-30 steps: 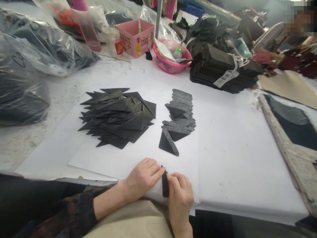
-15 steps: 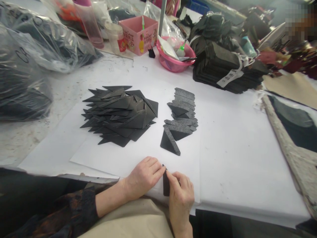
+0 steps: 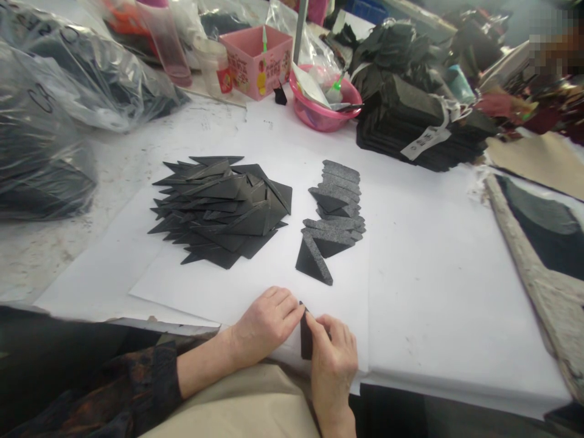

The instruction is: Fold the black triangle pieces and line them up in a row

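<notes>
A small black leather-like piece [image 3: 306,340] lies at the front edge of the white paper, partly covered by my fingers. My right hand [image 3: 335,353] is closed on it, thumb pressed near its top end. From the left, my left hand [image 3: 269,316] is closed too, its thumb and forefinger pinching the piece's upper tip. Beyond my hands, a row of black pieces with grey fuzzy strips [image 3: 340,194] overlaps down the paper. Left of that row sits a heap of black pointed pieces [image 3: 223,213].
Clear plastic bags [image 3: 41,134] with dark contents stand at the left. At the back are a pink box [image 3: 258,67], a pink basin [image 3: 323,115] and a tied stack of black pieces [image 3: 401,115]. A worn board edge [image 3: 524,274] runs along the right.
Both hands stay almost still, pinching the same black piece. The view has shifted very slightly; the heap and the row lie unchanged.
</notes>
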`<action>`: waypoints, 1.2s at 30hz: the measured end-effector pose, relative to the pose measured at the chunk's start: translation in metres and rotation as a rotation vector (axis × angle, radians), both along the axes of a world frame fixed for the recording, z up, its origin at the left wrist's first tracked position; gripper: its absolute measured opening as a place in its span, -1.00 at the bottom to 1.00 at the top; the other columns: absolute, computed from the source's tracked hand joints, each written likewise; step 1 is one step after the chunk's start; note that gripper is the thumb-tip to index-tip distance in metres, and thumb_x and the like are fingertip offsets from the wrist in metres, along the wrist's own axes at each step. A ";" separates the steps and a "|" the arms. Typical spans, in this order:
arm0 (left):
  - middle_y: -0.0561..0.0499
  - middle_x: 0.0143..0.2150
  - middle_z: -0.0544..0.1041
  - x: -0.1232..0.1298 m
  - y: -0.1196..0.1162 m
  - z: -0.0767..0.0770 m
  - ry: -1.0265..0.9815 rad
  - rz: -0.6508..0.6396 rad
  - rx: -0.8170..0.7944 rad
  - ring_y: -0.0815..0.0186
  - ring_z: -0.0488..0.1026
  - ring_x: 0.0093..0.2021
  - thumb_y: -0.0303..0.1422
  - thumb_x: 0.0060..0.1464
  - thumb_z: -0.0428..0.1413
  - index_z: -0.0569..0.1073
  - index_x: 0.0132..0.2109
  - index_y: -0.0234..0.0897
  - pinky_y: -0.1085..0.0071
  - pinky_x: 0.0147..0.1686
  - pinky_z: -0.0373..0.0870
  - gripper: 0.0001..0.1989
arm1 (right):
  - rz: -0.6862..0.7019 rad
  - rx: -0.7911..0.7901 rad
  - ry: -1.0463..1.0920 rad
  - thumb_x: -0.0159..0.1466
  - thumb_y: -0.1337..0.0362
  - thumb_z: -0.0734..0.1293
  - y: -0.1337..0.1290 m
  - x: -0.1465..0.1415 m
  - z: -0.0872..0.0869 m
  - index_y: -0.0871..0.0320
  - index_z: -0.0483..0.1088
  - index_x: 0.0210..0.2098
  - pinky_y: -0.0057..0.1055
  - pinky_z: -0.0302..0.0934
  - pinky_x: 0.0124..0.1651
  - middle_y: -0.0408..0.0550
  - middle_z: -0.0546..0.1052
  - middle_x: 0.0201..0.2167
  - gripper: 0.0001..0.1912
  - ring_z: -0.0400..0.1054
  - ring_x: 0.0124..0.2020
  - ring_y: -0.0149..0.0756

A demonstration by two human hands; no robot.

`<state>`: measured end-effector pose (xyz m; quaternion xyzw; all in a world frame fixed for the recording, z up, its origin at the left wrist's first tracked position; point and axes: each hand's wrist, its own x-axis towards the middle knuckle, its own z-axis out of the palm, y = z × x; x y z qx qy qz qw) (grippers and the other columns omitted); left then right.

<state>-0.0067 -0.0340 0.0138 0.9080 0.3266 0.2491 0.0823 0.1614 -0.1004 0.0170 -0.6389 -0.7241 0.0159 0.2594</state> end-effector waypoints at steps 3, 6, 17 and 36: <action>-0.07 -0.31 0.39 0.000 -0.001 0.000 0.007 0.010 0.007 0.19 0.35 -0.24 -0.54 0.30 0.01 0.46 -0.13 -0.43 0.23 -0.23 0.42 -0.87 | 0.003 0.000 -0.003 0.40 0.36 0.24 0.000 0.000 0.001 0.05 0.52 -0.08 -0.38 0.14 -0.14 -0.08 0.46 -0.29 -0.77 0.30 -0.25 -0.37; -0.07 -0.32 0.39 0.000 -0.001 0.001 0.010 0.016 0.019 0.19 0.36 -0.24 -0.55 0.30 0.01 0.46 -0.14 -0.42 0.24 -0.23 0.42 -0.87 | 0.004 -0.003 -0.011 0.40 0.36 0.24 0.001 -0.001 0.002 0.06 0.52 -0.08 -0.38 0.13 -0.14 -0.08 0.46 -0.29 -0.77 0.30 -0.25 -0.36; -0.07 -0.31 0.39 -0.008 0.001 0.005 0.006 0.061 0.006 0.20 0.35 -0.25 -0.54 0.31 0.00 0.46 -0.13 -0.43 0.25 -0.25 0.41 -0.86 | 0.008 -0.017 -0.019 0.39 0.35 0.25 0.009 -0.011 -0.002 0.02 0.52 -0.07 -0.37 0.11 -0.15 -0.08 0.46 -0.30 -0.77 0.29 -0.25 -0.35; -0.22 0.06 0.48 -0.026 0.008 0.000 0.104 -0.014 0.105 0.09 0.39 0.11 -0.56 0.33 -0.05 0.42 0.07 -0.51 0.15 0.07 0.42 -0.75 | 0.005 0.000 -0.002 0.38 0.36 0.28 0.022 -0.021 0.000 0.05 0.52 -0.09 -0.38 0.13 -0.12 -0.10 0.51 -0.28 -0.80 0.33 -0.25 -0.38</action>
